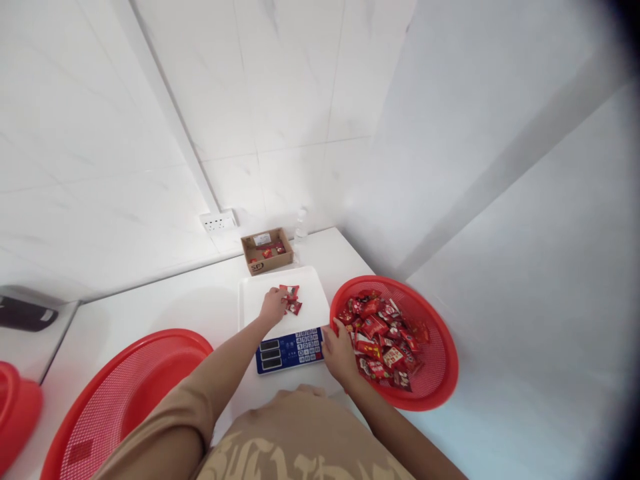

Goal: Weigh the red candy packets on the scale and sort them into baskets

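A white weighing scale (pixel 260 293) with a blue keypad panel (pixel 290 349) stands on the counter before me. My left hand (pixel 273 307) rests on its platter, fingers closed around a few red candy packets (pixel 291 298) lying there. My right hand (pixel 339 351) sits at the rim of a red mesh basket (pixel 440 363) to the right, which holds several red wrapped candies (pixel 383 337). Its fingers curl at the basket's near left edge; what they hold, if anything, is hidden.
A small open cardboard box (pixel 267 251) with red packets stands behind the scale by the wall. A larger red mesh basket (pixel 115 400) sits at lower left, another red item (pixel 17 407) at the far left. A wall socket (pixel 219 221) and a clear bottle (pixel 301 225) are at the back.
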Motion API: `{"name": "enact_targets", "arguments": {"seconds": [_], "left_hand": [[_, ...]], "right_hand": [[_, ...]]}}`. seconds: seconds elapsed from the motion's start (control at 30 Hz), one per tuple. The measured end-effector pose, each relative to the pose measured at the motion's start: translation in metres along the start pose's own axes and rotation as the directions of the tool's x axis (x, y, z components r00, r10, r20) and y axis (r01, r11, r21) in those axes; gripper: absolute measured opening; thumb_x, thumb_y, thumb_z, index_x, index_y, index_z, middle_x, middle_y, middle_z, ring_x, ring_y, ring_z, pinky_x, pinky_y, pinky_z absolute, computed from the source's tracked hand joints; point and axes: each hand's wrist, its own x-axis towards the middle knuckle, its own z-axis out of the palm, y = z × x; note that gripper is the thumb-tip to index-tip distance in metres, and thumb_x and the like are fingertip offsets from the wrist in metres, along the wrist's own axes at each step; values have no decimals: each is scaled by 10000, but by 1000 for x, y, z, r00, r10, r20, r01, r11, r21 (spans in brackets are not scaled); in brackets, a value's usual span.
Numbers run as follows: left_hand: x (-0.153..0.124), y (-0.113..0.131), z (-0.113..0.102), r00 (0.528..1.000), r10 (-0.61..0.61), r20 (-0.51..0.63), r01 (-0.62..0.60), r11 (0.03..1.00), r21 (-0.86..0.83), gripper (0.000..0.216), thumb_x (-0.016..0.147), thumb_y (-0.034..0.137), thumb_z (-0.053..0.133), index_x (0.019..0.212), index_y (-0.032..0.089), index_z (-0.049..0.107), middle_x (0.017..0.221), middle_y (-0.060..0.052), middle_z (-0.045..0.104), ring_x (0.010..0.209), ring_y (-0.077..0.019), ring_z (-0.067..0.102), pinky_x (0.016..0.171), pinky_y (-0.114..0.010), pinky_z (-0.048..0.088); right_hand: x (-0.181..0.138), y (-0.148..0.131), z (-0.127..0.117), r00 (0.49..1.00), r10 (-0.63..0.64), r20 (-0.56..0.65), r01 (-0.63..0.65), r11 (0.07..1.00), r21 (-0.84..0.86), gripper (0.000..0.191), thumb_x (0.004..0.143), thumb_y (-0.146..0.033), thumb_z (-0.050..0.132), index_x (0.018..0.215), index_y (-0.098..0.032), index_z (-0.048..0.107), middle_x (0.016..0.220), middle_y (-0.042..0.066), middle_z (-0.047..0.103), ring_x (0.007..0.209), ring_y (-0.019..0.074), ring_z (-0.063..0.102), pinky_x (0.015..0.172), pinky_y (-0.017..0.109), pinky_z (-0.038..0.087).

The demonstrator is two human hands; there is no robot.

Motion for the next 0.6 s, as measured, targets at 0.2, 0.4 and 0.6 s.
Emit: {"name": "enact_targets", "arguments": {"seconds": [0.2, 0.4, 0.6], "left_hand": [[-10, 5, -28, 985, -164, -62, 123, 898, -423, 245, 779, 319, 546, 968, 166, 580, 787, -30, 607, 712, -148, 588, 655, -276, 471], [-75, -28, -100, 970, -242, -15, 159, 683, -713, 293, 710, 424, 628, 835, 174, 538, 582, 51, 501, 491, -71, 504, 489, -206, 456], [-168, -128, -161, 784, -613, 96, 319, 265, -910, 246, 632, 246, 730, 753, 186, 525, 613, 34, 555, 465, -67, 518, 434, -182, 467]], "right_hand": [[-1, 0, -1, 1000, 5, -5, -5, 1000, -8, 350, 763, -149, 476, 1087, -189, 602, 1312, 141, 412, 1210, 277, 424, 1000, 415, 373], [-1, 0, -2, 1000, 2, 5, -2, 1000, -10, 346, 776, -170, 472, 1096, -196, 600, 1320, 139, 404, 1211, 284, 419, 995, 425, 374], [0, -2, -3, 1000, 17, 24, -16, 1000, -21, 346, 778, -171, 460, 1093, -189, 604, 1320, 142, 396, 1217, 291, 404, 987, 429, 363]]}}
